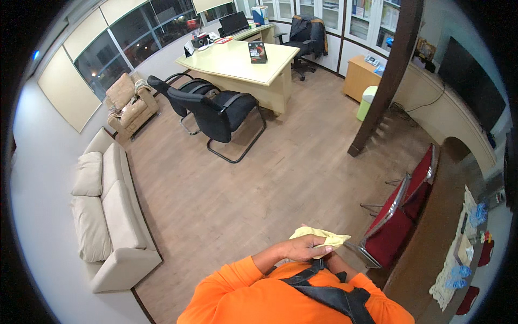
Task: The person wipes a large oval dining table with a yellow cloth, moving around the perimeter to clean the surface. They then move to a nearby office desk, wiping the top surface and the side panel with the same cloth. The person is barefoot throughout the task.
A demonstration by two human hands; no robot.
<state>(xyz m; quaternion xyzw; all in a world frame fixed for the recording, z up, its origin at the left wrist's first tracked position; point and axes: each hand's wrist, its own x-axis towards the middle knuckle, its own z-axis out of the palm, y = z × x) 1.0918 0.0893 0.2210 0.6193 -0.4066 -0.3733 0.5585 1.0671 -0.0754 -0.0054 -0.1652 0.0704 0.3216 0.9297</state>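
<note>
A pale yellow cloth (335,238) is bunched up in front of my chest. My left hand (303,248) lies across it with the fingers closed on the fabric and the thumb on the near side. The cloth's pointed corner sticks out to the right. Only the wrist side of my right hand (334,262) shows, below the cloth; its fingers are hidden behind the left hand and the fabric. Both arms wear orange sleeves, and black straps cross my chest.
Red chairs (391,227) stand close on my right, beside a long dark table (431,237). A cream sofa (127,216) lines the left wall. Black chairs (216,116) face a pale desk (237,56) ahead. A dark pillar (386,81) rises at the right.
</note>
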